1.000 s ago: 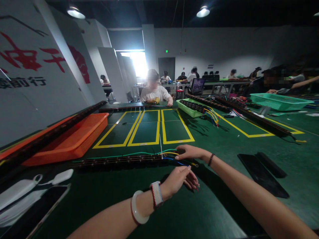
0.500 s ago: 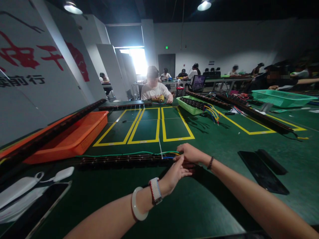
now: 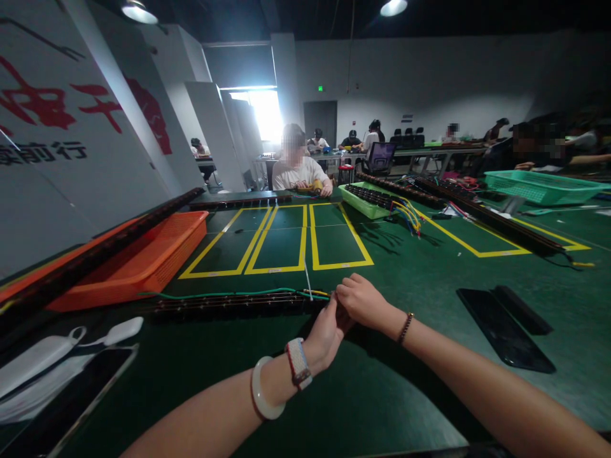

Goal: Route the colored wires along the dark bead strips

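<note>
A long black strip (image 3: 238, 306) with rows of shiny contacts lies across the green table in front of me. Along its top runs a green wire (image 3: 214, 294), and a short yellow wire (image 3: 317, 292) shows near its right end. Both hands meet at that end, where the wires disappear between my fingers. My left hand (image 3: 325, 334) is closed around the wire ends from below, thumb pointing up. From the right, my right hand (image 3: 365, 303) pinches at the same spot; its fingertips are partly hidden. A thin white cable tie (image 3: 308, 280) sticks up from the strip just left of my hands.
An orange basket (image 3: 176, 245) with another long black strip across it stands at left. A green basket (image 3: 365, 207) holds strips with coloured wires. Two flat black objects, one a dark slab (image 3: 503, 331), lie at right. Across the table sits a person (image 3: 300, 168).
My left fingers, stretched out before, have curled in. My right hand has drawn its fingers into a tighter pinch at the wire ends, and less blue wire shows now.
</note>
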Available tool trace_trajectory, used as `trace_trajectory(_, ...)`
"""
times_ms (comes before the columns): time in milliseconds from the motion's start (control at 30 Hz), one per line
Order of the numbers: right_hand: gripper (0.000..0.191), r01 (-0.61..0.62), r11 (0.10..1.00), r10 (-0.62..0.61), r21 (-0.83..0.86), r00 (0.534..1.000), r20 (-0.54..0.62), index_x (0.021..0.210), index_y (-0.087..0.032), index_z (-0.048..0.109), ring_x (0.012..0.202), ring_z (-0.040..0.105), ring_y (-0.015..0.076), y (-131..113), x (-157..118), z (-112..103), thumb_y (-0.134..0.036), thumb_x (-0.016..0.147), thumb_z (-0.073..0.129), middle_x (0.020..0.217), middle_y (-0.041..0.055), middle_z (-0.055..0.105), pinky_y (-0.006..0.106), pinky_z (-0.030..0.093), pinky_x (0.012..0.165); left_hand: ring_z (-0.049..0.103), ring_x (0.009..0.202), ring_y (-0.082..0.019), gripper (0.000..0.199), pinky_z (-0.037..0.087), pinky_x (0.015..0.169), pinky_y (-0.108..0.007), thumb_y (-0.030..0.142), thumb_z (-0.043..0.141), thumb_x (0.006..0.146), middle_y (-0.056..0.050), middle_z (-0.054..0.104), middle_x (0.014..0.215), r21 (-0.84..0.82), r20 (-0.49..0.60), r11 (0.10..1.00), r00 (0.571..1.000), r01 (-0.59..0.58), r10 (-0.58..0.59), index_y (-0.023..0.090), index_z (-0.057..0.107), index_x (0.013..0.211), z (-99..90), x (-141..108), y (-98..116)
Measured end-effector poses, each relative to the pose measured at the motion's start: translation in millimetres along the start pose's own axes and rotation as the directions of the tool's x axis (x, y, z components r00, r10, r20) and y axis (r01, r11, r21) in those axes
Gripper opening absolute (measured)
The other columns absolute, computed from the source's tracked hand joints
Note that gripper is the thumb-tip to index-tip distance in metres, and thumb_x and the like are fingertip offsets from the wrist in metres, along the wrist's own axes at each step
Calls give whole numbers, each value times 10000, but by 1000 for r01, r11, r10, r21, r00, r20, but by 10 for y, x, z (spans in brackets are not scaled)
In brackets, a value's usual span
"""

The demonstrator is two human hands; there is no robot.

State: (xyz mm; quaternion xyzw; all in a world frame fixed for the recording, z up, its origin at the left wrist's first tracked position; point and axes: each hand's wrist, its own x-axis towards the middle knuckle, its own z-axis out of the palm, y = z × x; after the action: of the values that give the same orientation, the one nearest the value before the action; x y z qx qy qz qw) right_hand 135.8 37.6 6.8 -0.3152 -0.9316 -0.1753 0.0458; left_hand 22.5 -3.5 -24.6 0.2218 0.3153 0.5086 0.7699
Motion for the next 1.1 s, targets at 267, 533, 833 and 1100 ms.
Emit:
trace_trajectory(267,206,87,987,-98,-135,993,-70,935,-75,616,777,478,220,-73,-75,62,-34,853,431,887,122,575,346,378,692,583,968,-152,196,459,874,-289,284,418,918,-66,648,1011,11,-115,1000,993,4,-3,170,576,893,45,-48,41)
trace_trajectory(533,323,21,990,-33,-143,996,-78,1114,-15,568,821,479,261,-229,-167,115,-106,825,456,955,165,575,403,395,786,580,980,-149,162,463,874,-266,313,528,870,-68,644,993,-22,-120,999,992,-48,45,162,581,894,-19,15,8)
trace_trajectory(833,276,53,984,-23,172,985,-170,1048,-135,620,828,497,196,70,-233,-138,-288,929,424,899,91,581,333,379,773,614,842,-146,141,496,798,-277,231,491,885,-68,647,890,-95,-83,995,996,-32,24,139,576,819,43,-14,53)
trace_trajectory(1100,258,174,978,-163,111,981,-104,950,-143,626,779,487,196,231,-302,-170,-375,885,531,824,68,584,332,347,722,611,840,-156,159,475,823,-300,176,454,893,-77,653,875,-138,-33,990,999,-13,8,126,588,824,13,19,47)
